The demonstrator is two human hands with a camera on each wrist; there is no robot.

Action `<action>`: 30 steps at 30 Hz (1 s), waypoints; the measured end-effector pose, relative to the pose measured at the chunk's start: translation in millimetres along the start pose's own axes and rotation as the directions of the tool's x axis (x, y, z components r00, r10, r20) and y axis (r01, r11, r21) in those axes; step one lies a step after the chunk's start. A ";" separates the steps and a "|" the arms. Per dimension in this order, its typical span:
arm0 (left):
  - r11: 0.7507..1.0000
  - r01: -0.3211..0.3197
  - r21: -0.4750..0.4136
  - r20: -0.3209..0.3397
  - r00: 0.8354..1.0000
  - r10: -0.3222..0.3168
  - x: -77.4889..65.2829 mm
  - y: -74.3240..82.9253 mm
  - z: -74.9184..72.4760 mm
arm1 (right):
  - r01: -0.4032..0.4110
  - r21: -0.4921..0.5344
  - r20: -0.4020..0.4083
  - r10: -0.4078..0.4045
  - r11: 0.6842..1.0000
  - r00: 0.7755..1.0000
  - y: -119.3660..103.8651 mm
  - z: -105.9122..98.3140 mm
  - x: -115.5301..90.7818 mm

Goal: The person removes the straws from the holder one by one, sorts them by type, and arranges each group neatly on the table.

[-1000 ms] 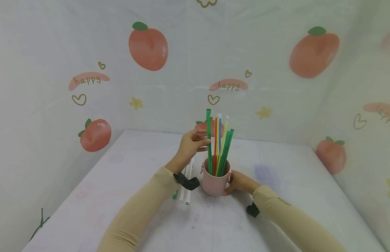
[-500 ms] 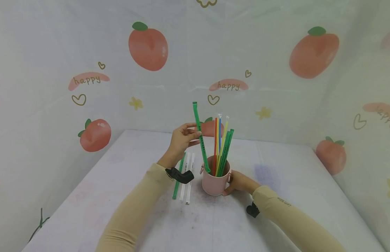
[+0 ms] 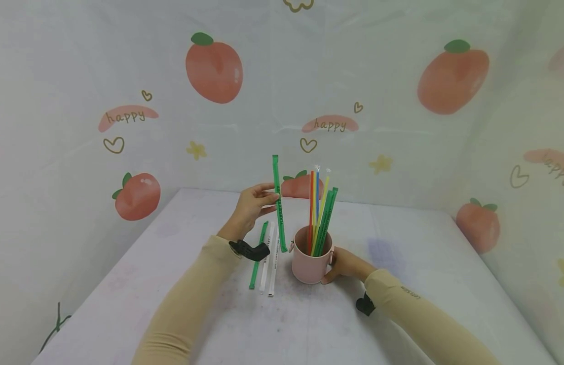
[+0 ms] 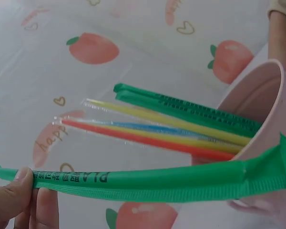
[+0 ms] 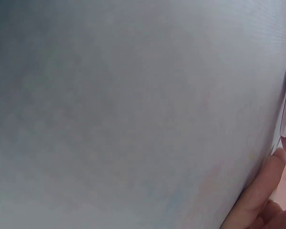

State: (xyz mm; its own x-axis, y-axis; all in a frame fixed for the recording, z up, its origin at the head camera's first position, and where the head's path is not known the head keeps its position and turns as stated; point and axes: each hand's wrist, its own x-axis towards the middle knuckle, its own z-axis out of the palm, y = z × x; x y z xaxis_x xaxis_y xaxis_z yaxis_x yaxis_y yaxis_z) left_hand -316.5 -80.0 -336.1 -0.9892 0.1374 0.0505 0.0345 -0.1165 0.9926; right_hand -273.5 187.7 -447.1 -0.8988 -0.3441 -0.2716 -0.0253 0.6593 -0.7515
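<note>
My left hand (image 3: 250, 209) pinches a straw in a green paper wrapper (image 3: 280, 215) between thumb and fingers. The straw stands almost upright just left of a small pink bucket (image 3: 309, 267); in the left wrist view its far end overlaps the bucket's rim (image 4: 282, 81). Inside the bucket lean a red straw (image 3: 310, 203), a blue straw (image 3: 317, 187), yellow ones and green-wrapped straws (image 3: 326, 223). Low on the bucket's right side, my right hand (image 3: 347, 264) holds it against the table. The right wrist view shows little beyond its fingers (image 5: 264, 191) at the right edge.
Left of the bucket, a green-wrapped straw (image 3: 254, 274) and white-wrapped straws (image 3: 273, 274) lie side by side on the white tabletop (image 3: 245, 329). Behind the table hangs a white cloth (image 3: 259, 76) printed with peaches.
The green-wrapped straw has come out of the bucket, lifted and carried left by my left hand, then lowered slightly beside it. My right hand and the bucket stay put.
</note>
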 end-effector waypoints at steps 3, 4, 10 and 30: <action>1.000 0.011 0.022 0.012 1.000 -0.011 0.0 -1.8 -6.3 | 0.001 -0.009 -0.001 -0.001 1.000 1.000 -0.2 -0.1 -0.6; 0.999 0.014 0.029 0.015 1.000 -0.015 0.1 -2.5 -8.4 | -0.004 -0.012 -0.003 0.004 1.000 1.000 -0.4 0.0 -0.8; 0.996 0.047 0.073 0.012 0.999 -0.048 3.8 -10.1 -20.3 | -0.027 -0.018 -0.012 0.027 0.999 1.000 -2.7 -0.2 -2.8; 0.949 0.220 0.227 -0.044 0.975 -0.216 12.8 -48.2 -50.0 | -0.057 -0.028 -0.019 0.056 0.998 0.998 -2.0 1.1 -1.7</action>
State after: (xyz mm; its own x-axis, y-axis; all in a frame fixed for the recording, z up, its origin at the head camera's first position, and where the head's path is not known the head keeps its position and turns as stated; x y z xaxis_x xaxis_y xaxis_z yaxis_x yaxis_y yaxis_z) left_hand -337.9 -121.8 -388.8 -0.9787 0.1155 -0.1699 -0.1528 0.1435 0.9778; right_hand -271.4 186.2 -445.8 -0.9071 -0.2936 -0.3015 0.0132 0.6964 -0.7176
